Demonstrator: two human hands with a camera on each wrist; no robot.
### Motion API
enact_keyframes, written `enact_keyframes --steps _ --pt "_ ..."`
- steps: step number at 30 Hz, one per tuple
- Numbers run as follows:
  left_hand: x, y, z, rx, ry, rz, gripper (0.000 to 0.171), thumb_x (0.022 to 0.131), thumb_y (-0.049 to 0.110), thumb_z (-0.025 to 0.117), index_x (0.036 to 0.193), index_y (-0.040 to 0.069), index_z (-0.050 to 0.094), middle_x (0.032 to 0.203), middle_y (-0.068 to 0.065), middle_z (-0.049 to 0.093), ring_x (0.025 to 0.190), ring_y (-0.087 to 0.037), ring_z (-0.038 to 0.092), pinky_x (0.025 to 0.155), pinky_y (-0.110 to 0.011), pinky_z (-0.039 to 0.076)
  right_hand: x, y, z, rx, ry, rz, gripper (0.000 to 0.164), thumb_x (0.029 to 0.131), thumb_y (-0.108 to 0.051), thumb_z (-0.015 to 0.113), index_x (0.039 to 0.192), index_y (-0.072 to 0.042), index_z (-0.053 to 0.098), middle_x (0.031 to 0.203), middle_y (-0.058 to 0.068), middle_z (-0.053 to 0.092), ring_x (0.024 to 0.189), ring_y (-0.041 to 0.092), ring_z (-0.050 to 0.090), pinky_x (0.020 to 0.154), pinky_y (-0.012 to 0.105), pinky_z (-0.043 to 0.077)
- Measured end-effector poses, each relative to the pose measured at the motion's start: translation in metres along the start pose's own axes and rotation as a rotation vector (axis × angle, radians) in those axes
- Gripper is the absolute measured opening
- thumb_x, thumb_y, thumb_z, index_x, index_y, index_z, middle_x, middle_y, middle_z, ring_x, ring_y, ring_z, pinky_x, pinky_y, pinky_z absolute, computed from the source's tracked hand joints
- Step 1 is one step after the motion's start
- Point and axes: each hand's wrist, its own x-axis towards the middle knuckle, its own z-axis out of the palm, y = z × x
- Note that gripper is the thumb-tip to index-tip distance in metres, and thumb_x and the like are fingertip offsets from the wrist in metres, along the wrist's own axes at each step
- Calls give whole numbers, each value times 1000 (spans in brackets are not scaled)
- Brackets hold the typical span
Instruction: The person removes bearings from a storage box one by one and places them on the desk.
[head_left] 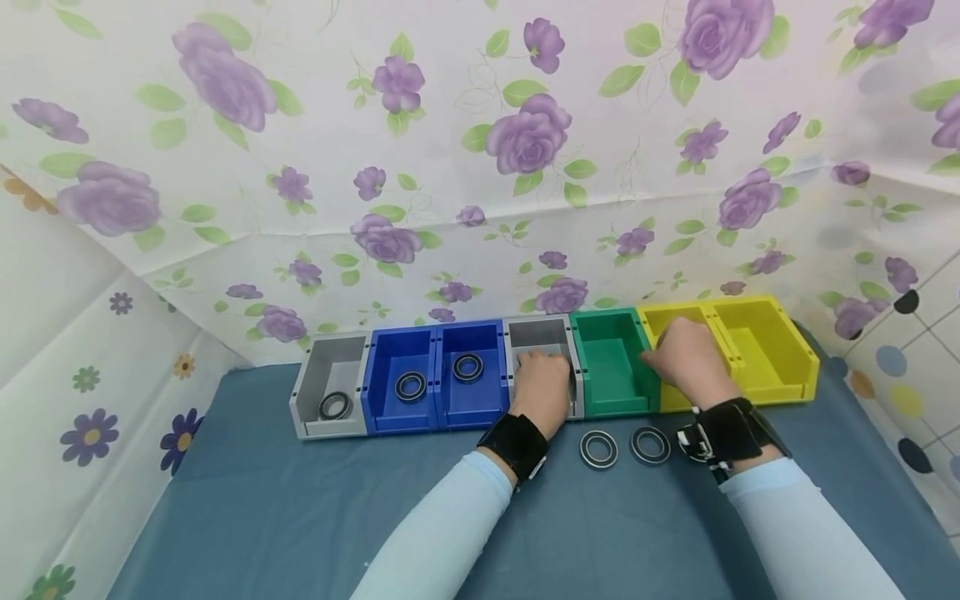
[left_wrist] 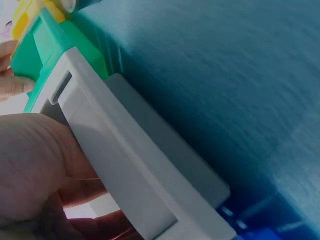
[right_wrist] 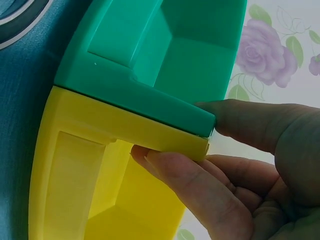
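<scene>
My left hand point(head_left: 542, 387) reaches into a grey bin point(head_left: 536, 327) near the middle of a row. In the left wrist view its curled fingers point(left_wrist: 100, 225) pass behind that bin's front wall; I cannot tell what they hold. Farther right, my right hand point(head_left: 690, 358) pinches the adjoining side walls of a green bin point(right_wrist: 125, 95) and a yellow bin point(right_wrist: 95, 112). Its thumb point(right_wrist: 245, 117) lies on the green side, a finger point(right_wrist: 185, 180) inside the yellow one. Two ring bearings, one nearer the left point(head_left: 584, 451) and one nearer the right point(head_left: 636, 447), lie on the cloth in front.
Two blue bins, left point(head_left: 381, 367) and right point(head_left: 487, 400), each hold a bearing. Another bearing point(head_left: 324, 408) sits in the leftmost grey bin point(head_left: 337, 350). A second yellow bin point(head_left: 757, 350) ends the row. Behind hangs a flowered sheet point(head_left: 450, 167); blue cloth point(head_left: 300, 517) covers the table.
</scene>
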Motion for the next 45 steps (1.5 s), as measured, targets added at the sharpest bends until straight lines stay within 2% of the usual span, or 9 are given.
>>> enact_keyframes --steps 4,9,15,20,25,31,36,40,45 --pt "-4 -1 -2 24 4 -8 21 88 24 57 103 10 60 93 -10 58 86 -22 48 71 -29 44 0 0 0 10 -3 4 36 85 -28 65 57 -7 53 52 2 42 48 18 43 47 29 36" --pt "-13 -6 -11 -18 67 11 43 89 30 54 122 4 51 101 -13 55 93 -24 49 79 -30 44 1 0 0 8 0 5 37 84 -28 66 57 -8 53 51 1 41 48 17 43 46 29 35" --pt "-27 -18 -25 -190 209 17 45 93 33 53 128 4 48 108 -14 51 95 -23 48 74 -28 47 0 1 2 15 -7 -1 37 85 -28 65 57 -8 53 51 1 40 47 17 43 47 29 35" --pt "-39 -29 -32 -324 351 72 42 90 28 58 124 6 49 107 -11 51 94 -20 47 74 -26 46 0 1 2 3 0 0 38 85 -28 66 56 -8 53 51 1 39 47 17 43 46 29 36" --pt "-50 -38 -38 -423 421 96 43 91 28 57 127 7 48 109 -9 49 96 -17 47 74 -21 44 1 1 3 -4 7 1 38 85 -28 66 56 -8 52 51 1 39 47 17 43 46 29 36" --pt "-63 -44 -44 -486 454 60 51 90 31 60 132 4 47 114 -10 50 102 -17 48 80 -20 43 0 0 2 11 5 -5 35 85 -27 66 58 -7 54 52 2 42 48 18 44 46 29 36" --pt "-72 -45 -49 -499 454 36 49 88 36 62 125 4 55 110 -9 57 98 -16 55 80 -23 45 1 -1 2 11 -6 6 32 85 -27 65 63 -6 58 55 4 47 51 19 46 49 30 38" --pt "-79 -44 -51 -551 409 22 45 87 37 64 118 6 58 104 -7 60 90 -13 57 74 -20 46 0 -2 3 0 -7 12 32 86 -28 65 62 -6 58 55 4 46 51 19 46 49 30 38" --pt "-86 -43 -49 -667 316 22 44 86 35 65 119 7 57 101 -5 59 86 -9 55 68 -13 43 -1 -1 4 -6 4 14 34 85 -27 65 60 -7 56 53 3 44 49 19 46 49 30 38"
